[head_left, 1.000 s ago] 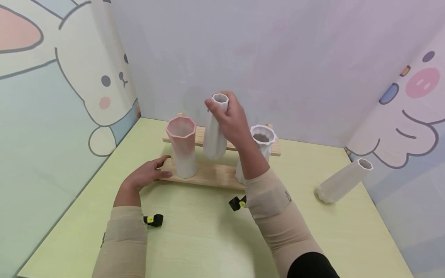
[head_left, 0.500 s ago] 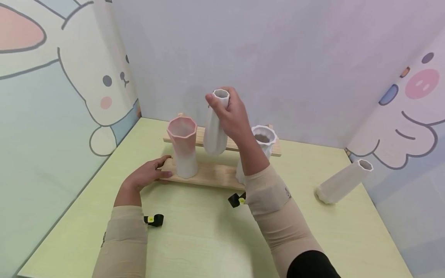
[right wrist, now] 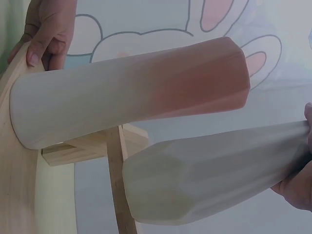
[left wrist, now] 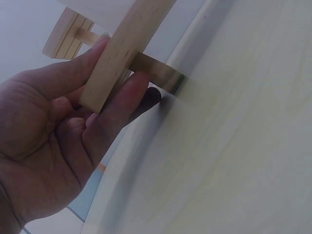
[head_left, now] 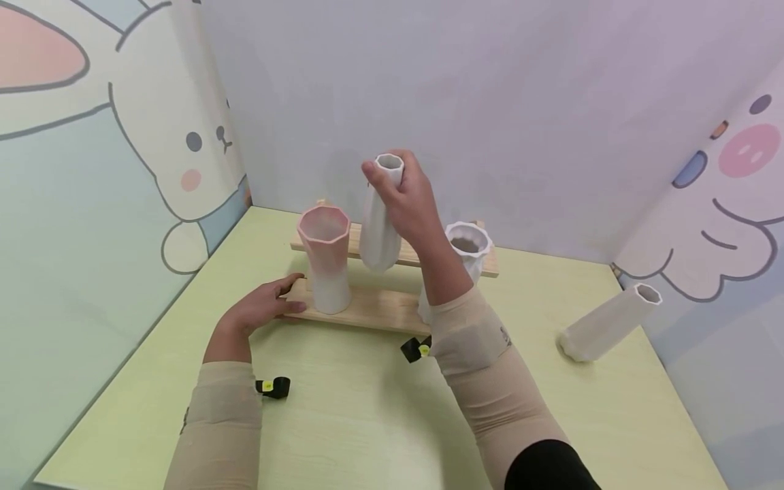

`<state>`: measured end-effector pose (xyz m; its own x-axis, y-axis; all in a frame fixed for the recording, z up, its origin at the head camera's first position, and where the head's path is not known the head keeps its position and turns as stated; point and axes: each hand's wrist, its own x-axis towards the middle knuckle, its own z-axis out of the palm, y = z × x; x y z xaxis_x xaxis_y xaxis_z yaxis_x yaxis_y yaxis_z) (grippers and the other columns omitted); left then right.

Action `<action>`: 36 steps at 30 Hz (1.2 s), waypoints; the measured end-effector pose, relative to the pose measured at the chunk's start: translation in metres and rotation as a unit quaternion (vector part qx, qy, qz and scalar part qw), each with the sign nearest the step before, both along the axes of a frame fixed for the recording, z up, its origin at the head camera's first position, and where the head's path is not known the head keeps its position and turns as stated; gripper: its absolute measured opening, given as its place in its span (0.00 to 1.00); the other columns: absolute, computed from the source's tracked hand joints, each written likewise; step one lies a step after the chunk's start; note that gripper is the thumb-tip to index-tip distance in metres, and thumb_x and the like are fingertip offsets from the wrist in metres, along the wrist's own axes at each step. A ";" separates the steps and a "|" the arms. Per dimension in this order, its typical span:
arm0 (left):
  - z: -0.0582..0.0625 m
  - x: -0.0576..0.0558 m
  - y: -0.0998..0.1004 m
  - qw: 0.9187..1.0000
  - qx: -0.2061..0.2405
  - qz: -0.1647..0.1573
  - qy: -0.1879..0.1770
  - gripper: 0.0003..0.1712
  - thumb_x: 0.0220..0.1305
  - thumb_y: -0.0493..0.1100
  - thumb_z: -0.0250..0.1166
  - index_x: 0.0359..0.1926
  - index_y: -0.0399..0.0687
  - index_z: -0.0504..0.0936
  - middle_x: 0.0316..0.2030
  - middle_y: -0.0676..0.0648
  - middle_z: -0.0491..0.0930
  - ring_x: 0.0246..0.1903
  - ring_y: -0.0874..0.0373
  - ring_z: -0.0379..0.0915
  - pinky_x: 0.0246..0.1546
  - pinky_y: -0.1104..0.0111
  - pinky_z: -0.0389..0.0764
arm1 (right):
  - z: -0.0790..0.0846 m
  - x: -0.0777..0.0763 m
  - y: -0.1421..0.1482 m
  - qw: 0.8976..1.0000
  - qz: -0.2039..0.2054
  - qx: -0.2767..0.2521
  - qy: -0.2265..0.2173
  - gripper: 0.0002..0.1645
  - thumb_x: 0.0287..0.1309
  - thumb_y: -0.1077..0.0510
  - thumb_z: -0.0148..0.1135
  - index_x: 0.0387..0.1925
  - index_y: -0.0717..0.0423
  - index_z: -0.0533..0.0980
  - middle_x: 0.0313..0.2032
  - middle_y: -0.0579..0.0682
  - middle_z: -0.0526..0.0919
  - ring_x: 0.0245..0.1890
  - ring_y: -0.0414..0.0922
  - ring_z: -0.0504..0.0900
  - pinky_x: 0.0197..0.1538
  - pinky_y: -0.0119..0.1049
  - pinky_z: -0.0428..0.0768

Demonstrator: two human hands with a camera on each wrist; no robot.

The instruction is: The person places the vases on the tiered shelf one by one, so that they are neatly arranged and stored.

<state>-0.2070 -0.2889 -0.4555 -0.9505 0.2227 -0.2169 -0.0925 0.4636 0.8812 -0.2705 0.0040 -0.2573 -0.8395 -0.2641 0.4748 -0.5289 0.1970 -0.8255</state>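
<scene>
My right hand (head_left: 413, 204) grips a white faceted vase (head_left: 380, 235) round its narrow neck, opening up. The vase is held upright in front of the upper shelf of a two-tier wooden stand (head_left: 380, 309); in the right wrist view its base overlaps the upper plank (right wrist: 117, 185). My left hand (head_left: 260, 306) pinches the left end of the lower plank (left wrist: 117, 58) between thumb and fingers. On that lower plank, at the left, stands a pink-and-white vase (head_left: 324, 262). A white vase with a scalloped rim (head_left: 474, 263) stands at its right, partly hidden by my right forearm.
Another white faceted vase (head_left: 606, 323) stands on the pale yellow-green table (head_left: 343, 422) at the right. Behind the stand rises a plain wall (head_left: 520, 122). Cartoon-printed side walls flank the table, and black wrist-camera mounts stick out from both sleeves.
My right hand has raised the white faceted vase slightly. The left hand keeps its hold on the plank, and the other vases stay where they were.
</scene>
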 end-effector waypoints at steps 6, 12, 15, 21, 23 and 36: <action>0.000 0.001 0.001 1.000 0.005 -0.001 0.000 0.51 0.60 0.54 0.70 0.77 0.53 0.51 0.75 0.37 0.52 0.72 0.41 0.54 0.69 0.44 0.59 | 0.001 -0.003 -0.003 1.000 -0.006 0.001 0.004 0.25 0.64 0.41 0.61 0.51 0.54 0.69 0.38 0.48 0.79 0.37 0.44 0.78 0.40 0.39 0.79; 0.002 0.002 0.001 1.000 -0.004 0.001 0.002 0.51 0.60 0.55 0.70 0.77 0.54 0.53 0.75 0.38 0.53 0.72 0.42 0.53 0.70 0.43 0.57 | 0.003 -0.006 -0.007 1.000 -0.017 0.005 0.006 0.25 0.64 0.41 0.61 0.52 0.53 0.70 0.38 0.48 0.79 0.37 0.44 0.78 0.40 0.37 0.79; 0.001 0.002 0.001 1.000 -0.004 0.002 0.001 0.51 0.60 0.55 0.70 0.77 0.55 0.53 0.75 0.39 0.53 0.71 0.42 0.54 0.69 0.44 0.58 | 0.004 -0.008 -0.009 1.000 -0.019 0.007 0.005 0.26 0.64 0.40 0.61 0.52 0.53 0.69 0.38 0.48 0.78 0.37 0.44 0.78 0.40 0.37 0.78; -0.003 -0.001 0.002 1.000 0.018 0.002 -0.020 0.53 0.61 0.54 0.69 0.78 0.56 0.48 0.75 0.39 0.53 0.70 0.42 0.57 0.66 0.48 0.67 | 0.003 -0.013 -0.013 1.000 -0.012 -0.001 0.002 0.27 0.64 0.39 0.60 0.53 0.53 0.68 0.39 0.48 0.77 0.37 0.44 0.77 0.40 0.38 0.78; -0.005 -0.002 0.002 1.000 0.016 0.005 -0.021 0.52 0.60 0.54 0.70 0.78 0.56 0.49 0.75 0.40 0.54 0.70 0.43 0.58 0.66 0.48 0.67 | 0.002 -0.015 -0.013 1.000 -0.010 -0.003 0.001 0.27 0.64 0.39 0.60 0.53 0.53 0.68 0.39 0.49 0.77 0.37 0.44 0.77 0.39 0.38 0.78; -0.005 -0.003 0.000 1.000 0.007 0.002 -0.015 0.53 0.60 0.57 0.69 0.78 0.57 0.48 0.75 0.40 0.53 0.72 0.42 0.53 0.69 0.44 0.60 | 0.006 -0.022 -0.021 1.000 -0.027 0.002 0.005 0.28 0.63 0.38 0.60 0.54 0.52 0.68 0.37 0.48 0.77 0.36 0.44 0.75 0.38 0.36 0.76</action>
